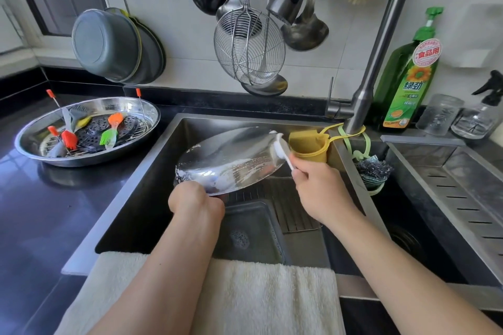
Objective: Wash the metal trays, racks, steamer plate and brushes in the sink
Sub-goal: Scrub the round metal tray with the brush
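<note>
meanwhile left hand [194, 200] grips soapy tray [228, 160], right hand [318, 187] scrubs it.

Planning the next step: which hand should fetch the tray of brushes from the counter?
Left. The left hand is nearer that tray, though it grips the soapy tray; the right hand holds the brush.
</note>
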Demonstrator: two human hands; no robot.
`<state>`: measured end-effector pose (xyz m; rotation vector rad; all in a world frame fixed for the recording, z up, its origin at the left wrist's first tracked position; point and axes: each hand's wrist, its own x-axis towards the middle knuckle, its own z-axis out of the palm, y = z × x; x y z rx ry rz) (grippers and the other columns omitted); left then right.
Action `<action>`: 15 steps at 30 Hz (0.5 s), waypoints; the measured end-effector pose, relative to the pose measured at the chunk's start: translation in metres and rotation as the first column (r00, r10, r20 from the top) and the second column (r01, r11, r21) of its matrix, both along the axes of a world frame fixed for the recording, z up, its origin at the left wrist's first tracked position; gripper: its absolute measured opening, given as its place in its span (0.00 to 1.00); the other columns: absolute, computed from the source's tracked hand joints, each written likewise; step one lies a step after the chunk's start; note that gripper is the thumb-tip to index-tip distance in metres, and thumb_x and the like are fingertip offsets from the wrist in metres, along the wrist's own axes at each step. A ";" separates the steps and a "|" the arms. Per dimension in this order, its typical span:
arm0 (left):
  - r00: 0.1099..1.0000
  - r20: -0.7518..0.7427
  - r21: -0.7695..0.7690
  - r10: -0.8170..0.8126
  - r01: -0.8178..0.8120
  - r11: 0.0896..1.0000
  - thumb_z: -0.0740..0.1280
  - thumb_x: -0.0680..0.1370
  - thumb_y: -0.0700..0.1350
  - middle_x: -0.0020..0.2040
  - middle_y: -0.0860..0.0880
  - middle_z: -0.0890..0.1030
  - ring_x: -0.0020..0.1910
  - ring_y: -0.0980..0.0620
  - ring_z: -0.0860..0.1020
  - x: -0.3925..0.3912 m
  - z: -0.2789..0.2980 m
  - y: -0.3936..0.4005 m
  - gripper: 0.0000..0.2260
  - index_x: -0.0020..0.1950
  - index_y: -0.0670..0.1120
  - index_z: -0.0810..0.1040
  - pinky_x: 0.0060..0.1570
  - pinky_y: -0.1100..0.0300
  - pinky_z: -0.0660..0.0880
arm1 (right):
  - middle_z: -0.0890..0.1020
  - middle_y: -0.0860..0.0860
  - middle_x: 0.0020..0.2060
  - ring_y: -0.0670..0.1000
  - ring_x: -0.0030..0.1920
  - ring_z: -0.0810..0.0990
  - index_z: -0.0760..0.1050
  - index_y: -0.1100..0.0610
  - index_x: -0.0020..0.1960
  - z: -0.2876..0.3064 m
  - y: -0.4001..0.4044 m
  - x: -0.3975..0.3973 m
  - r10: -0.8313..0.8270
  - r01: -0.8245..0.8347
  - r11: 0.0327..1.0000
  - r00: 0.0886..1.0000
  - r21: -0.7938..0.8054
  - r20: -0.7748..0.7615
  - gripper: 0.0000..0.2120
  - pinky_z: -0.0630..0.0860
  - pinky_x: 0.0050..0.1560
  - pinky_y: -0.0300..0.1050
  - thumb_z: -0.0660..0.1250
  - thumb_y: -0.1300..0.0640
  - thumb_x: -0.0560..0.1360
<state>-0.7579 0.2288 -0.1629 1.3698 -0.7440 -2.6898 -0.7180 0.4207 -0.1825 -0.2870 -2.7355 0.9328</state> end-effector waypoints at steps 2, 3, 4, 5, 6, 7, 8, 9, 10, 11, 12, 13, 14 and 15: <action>0.998 0.062 -0.021 -0.022 0.023 1.000 0.54 0.83 0.34 0.50 0.45 0.84 0.39 0.47 0.80 0.000 0.003 -0.005 0.14 0.48 0.39 0.78 0.45 0.50 0.81 | 0.79 0.48 0.37 0.48 0.33 0.73 0.71 0.41 0.73 0.002 -0.009 0.007 0.089 -0.088 0.996 0.996 -0.023 0.005 0.19 0.68 0.33 0.43 0.60 0.55 0.85; 0.997 0.065 -0.039 -0.038 0.041 0.998 0.53 0.84 0.35 0.52 0.45 0.83 0.42 0.47 0.81 -0.001 0.006 -0.007 0.14 0.49 0.39 0.78 0.48 0.52 0.81 | 0.79 0.48 0.36 0.48 0.33 0.74 0.71 0.40 0.73 0.003 -0.010 0.008 0.105 -0.104 0.994 0.994 -0.023 0.015 0.19 0.69 0.33 0.44 0.60 0.55 0.84; 0.998 0.050 -0.053 -0.048 0.051 0.997 0.53 0.84 0.35 0.53 0.45 0.83 0.44 0.48 0.81 -0.001 0.006 -0.009 0.14 0.51 0.39 0.79 0.53 0.53 0.81 | 0.79 0.49 0.37 0.50 0.35 0.76 0.71 0.39 0.73 0.003 -0.007 0.005 0.093 -0.093 0.996 0.996 -0.012 0.016 0.20 0.72 0.34 0.47 0.60 0.54 0.84; 0.998 0.029 -0.067 -0.061 0.063 0.996 0.53 0.84 0.34 0.50 0.46 0.83 0.44 0.49 0.81 0.000 0.007 -0.009 0.15 0.52 0.39 0.80 0.57 0.54 0.81 | 0.80 0.50 0.39 0.52 0.36 0.77 0.71 0.39 0.73 0.003 -0.002 -0.001 0.063 -0.063 0.998 0.998 -0.003 0.013 0.20 0.75 0.36 0.50 0.60 0.54 0.84; 0.997 -0.002 -0.099 -0.083 0.083 0.992 0.53 0.84 0.34 0.48 0.49 0.81 0.42 0.52 0.80 -0.001 0.003 -0.009 0.15 0.56 0.40 0.81 0.57 0.57 0.79 | 0.80 0.51 0.40 0.52 0.36 0.77 0.70 0.39 0.74 0.004 0.004 -0.006 0.020 -0.021 1.000 1.000 0.006 0.013 0.20 0.75 0.35 0.51 0.59 0.54 0.84; 0.990 -0.058 -0.133 -0.131 0.122 0.984 0.53 0.85 0.36 0.47 0.52 0.79 0.42 0.54 0.79 0.000 0.001 -0.008 0.16 0.66 0.40 0.79 0.56 0.59 0.78 | 0.80 0.50 0.40 0.51 0.35 0.75 0.70 0.39 0.74 0.007 0.010 -0.008 -0.023 0.023 1.000 1.000 0.021 0.016 0.20 0.73 0.32 0.48 0.59 0.54 0.85; 0.978 -0.113 -0.179 -0.173 0.151 0.972 0.53 0.86 0.37 0.46 0.52 0.76 0.41 0.54 0.76 -0.002 -0.005 -0.006 0.18 0.74 0.41 0.73 0.56 0.57 0.77 | 0.80 0.49 0.40 0.49 0.33 0.73 0.70 0.39 0.74 0.008 0.012 -0.008 -0.051 0.050 0.998 0.999 0.040 0.017 0.20 0.69 0.30 0.45 0.59 0.54 0.85; 0.970 -0.152 -0.212 -0.187 0.153 0.965 0.52 0.87 0.39 0.43 0.51 0.72 0.38 0.53 0.73 -0.003 -0.009 -0.004 0.19 0.78 0.41 0.67 0.55 0.54 0.74 | 0.80 0.48 0.40 0.47 0.32 0.72 0.71 0.40 0.74 0.009 0.012 -0.005 -0.056 0.054 0.997 0.998 0.051 0.026 0.20 0.67 0.29 0.42 0.60 0.54 0.85; 0.968 -0.169 -0.226 -0.188 0.148 0.963 0.52 0.87 0.40 0.42 0.51 0.70 0.37 0.52 0.72 -0.005 -0.014 -0.004 0.19 0.79 0.41 0.66 0.55 0.52 0.73 | 0.80 0.47 0.39 0.46 0.31 0.72 0.71 0.40 0.73 0.009 0.006 0.000 -0.031 0.029 0.998 0.999 0.047 0.036 0.19 0.65 0.27 0.39 0.60 0.54 0.84; 0.969 -0.157 -0.247 -0.189 0.147 0.958 0.52 0.88 0.41 0.41 0.50 0.69 0.36 0.52 0.71 -0.007 -0.018 -0.004 0.18 0.76 0.41 0.70 0.53 0.52 0.73 | 0.80 0.46 0.38 0.45 0.30 0.72 0.72 0.41 0.73 0.009 -0.005 0.007 0.019 -0.021 0.999 0.999 0.041 0.047 0.19 0.64 0.24 0.36 0.61 0.54 0.84; 0.973 -0.133 -0.257 -0.190 0.151 0.954 0.52 0.88 0.41 0.41 0.50 0.69 0.36 0.52 0.70 -0.009 -0.019 -0.005 0.15 0.68 0.42 0.75 0.48 0.54 0.74 | 0.79 0.45 0.38 0.44 0.29 0.72 0.71 0.40 0.73 0.009 -0.021 0.015 0.088 -0.090 0.996 0.995 0.030 0.052 0.19 0.63 0.23 0.34 0.62 0.54 0.84; 0.980 -0.080 -0.267 -0.184 0.157 0.951 0.52 0.87 0.40 0.41 0.50 0.69 0.36 0.52 0.70 -0.010 -0.015 -0.006 0.13 0.58 0.44 0.76 0.41 0.56 0.74 | 0.80 0.45 0.39 0.44 0.30 0.73 0.70 0.40 0.73 0.007 -0.039 0.022 0.162 -0.164 0.986 0.986 0.030 0.048 0.19 0.65 0.23 0.35 0.62 0.54 0.84; 0.988 -0.003 -0.256 -0.156 0.150 0.955 0.52 0.87 0.39 0.40 0.49 0.70 0.35 0.53 0.70 -0.012 -0.014 -0.007 0.13 0.53 0.44 0.76 0.33 0.58 0.71 | 0.80 0.46 0.41 0.44 0.32 0.75 0.69 0.39 0.73 0.006 -0.053 0.026 0.218 -0.219 0.975 0.976 0.043 0.026 0.20 0.65 0.25 0.36 0.62 0.53 0.84; 0.991 0.071 -0.203 -0.110 0.122 0.972 0.53 0.86 0.38 0.39 0.49 0.72 0.34 0.53 0.70 -0.009 -0.006 -0.008 0.13 0.53 0.42 0.77 0.27 0.58 0.69 | 0.81 0.47 0.43 0.45 0.34 0.75 0.69 0.38 0.74 0.005 -0.059 0.024 0.243 -0.242 0.968 0.970 0.073 -0.005 0.21 0.65 0.27 0.36 0.62 0.53 0.84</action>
